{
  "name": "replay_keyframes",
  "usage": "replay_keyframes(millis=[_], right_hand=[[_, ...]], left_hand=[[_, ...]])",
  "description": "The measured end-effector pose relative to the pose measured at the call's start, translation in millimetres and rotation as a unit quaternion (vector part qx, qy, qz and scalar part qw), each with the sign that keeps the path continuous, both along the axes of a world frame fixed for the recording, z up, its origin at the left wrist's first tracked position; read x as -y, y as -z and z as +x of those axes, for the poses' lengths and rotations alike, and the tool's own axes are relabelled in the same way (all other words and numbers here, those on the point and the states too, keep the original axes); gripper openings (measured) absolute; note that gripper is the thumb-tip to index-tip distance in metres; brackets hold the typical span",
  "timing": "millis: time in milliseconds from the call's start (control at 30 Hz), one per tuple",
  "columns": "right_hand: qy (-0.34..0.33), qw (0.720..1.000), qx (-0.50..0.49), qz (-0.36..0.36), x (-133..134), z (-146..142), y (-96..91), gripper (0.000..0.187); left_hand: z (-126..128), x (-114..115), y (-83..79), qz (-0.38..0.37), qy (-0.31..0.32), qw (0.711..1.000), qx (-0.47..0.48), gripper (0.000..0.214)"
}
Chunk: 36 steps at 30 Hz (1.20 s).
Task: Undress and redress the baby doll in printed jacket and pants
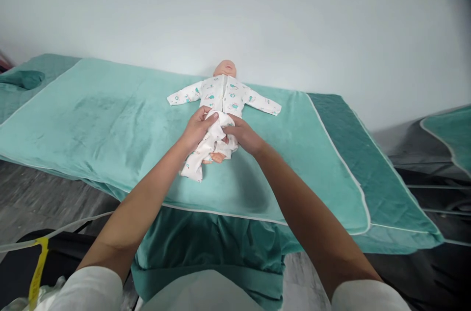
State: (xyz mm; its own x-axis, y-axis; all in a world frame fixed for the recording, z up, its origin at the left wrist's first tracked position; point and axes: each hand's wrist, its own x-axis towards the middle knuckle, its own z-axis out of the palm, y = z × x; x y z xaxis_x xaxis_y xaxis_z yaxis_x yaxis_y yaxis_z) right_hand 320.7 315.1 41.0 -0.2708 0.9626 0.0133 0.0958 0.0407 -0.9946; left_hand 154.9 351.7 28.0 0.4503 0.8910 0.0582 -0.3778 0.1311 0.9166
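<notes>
A baby doll [225, 68] lies on its back on the green bed cover [287, 154], head toward the wall. It wears a white printed top [213, 92] with both sleeves spread out sideways. Over its lower body, my left hand [198, 127] and my right hand [243, 134] grip the waist of small white printed pants [211, 142], one hand on each side. One pant leg hangs toward me, and the doll's feet [217, 157] show beside it. Bunched cloth hides some of my fingertips.
A white wall [235, 16] stands right behind the bed. The bed's front edge [228, 214] is close to me. At lower left are a pale tube [73, 225] and a yellow tag [38, 272]. Another green-covered surface [449, 134] is at the right.
</notes>
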Motion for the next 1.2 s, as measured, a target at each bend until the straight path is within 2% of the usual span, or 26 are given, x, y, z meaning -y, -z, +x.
replay_keyframes(millis=[67, 133, 200, 267, 400, 500, 600, 633, 700, 800, 900, 967, 1067, 1200], right_hand=[[-0.024, 0.999, 0.044, -0.003, 0.9, -5.5, -1.7, 0.031], [-0.035, 0.995, 0.095, 0.005, 1.9, -10.9, -1.6, 0.033], [-0.032, 0.992, 0.124, 0.003, 2.3, -14.2, 1.0, 0.031], [-0.003, 0.992, 0.125, -0.021, 1.7, -14.1, 5.3, 0.030], [0.096, 0.994, 0.021, -0.057, -0.9, -8.2, 13.1, 0.030], [0.126, 0.990, -0.041, -0.050, -1.9, -7.7, 14.9, 0.030], [0.140, 0.989, -0.022, -0.040, -1.8, -11.1, 14.4, 0.027], [0.143, 0.989, -0.016, -0.034, -1.8, -12.1, 14.0, 0.028], [0.131, 0.991, -0.007, -0.026, -1.6, -12.7, 12.8, 0.033], [0.058, 0.997, 0.031, -0.037, -0.7, -11.1, 9.7, 0.045], [0.007, 0.994, 0.090, -0.056, 0.2, -9.3, 6.6, 0.046], [0.023, 0.994, 0.086, -0.059, -0.3, -8.9, 6.5, 0.047], [0.092, 0.994, 0.014, -0.053, -3.4, -9.5, 10.0, 0.048], [0.126, 0.991, -0.027, -0.030, -6.9, -12.0, 16.6, 0.040]], left_hand=[[0.2, 0.4, 1.5, 0.003, -0.015, 1.000, -0.010, 0.049], [1.0, -0.8, 3.8, 0.022, -0.056, 0.998, -0.035, 0.045], [2.2, -3.1, 6.6, 0.048, -0.095, 0.993, -0.059, 0.042], [2.1, -5.5, 9.0, 0.067, -0.105, 0.989, -0.073, 0.041], [-8.7, -7.2, 8.4, 0.081, -0.065, 0.986, -0.133, 0.043], [-24.1, -6.1, 3.0, 0.092, 0.038, 0.971, -0.217, 0.045], [-35.6, -5.7, 0.1, 0.092, 0.138, 0.955, -0.247, 0.044], [-37.2, -5.8, 0.7, 0.078, 0.138, 0.960, -0.232, 0.045], [-36.4, -6.1, 4.3, 0.032, 0.092, 0.981, -0.165, 0.047], [-28.2, -5.7, 11.6, -0.032, 0.018, 0.997, -0.069, 0.049], [-19.3, -4.2, 15.9, -0.046, -0.009, 0.997, -0.054, 0.050], [-17.4, -3.2, 15.6, -0.040, -0.017, 0.997, -0.065, 0.051], [-23.4, -2.9, 11.7, -0.013, 0.024, 0.992, -0.121, 0.051], [-36.7, -5.3, 8.0, 0.016, 0.149, 0.973, -0.177, 0.047]])
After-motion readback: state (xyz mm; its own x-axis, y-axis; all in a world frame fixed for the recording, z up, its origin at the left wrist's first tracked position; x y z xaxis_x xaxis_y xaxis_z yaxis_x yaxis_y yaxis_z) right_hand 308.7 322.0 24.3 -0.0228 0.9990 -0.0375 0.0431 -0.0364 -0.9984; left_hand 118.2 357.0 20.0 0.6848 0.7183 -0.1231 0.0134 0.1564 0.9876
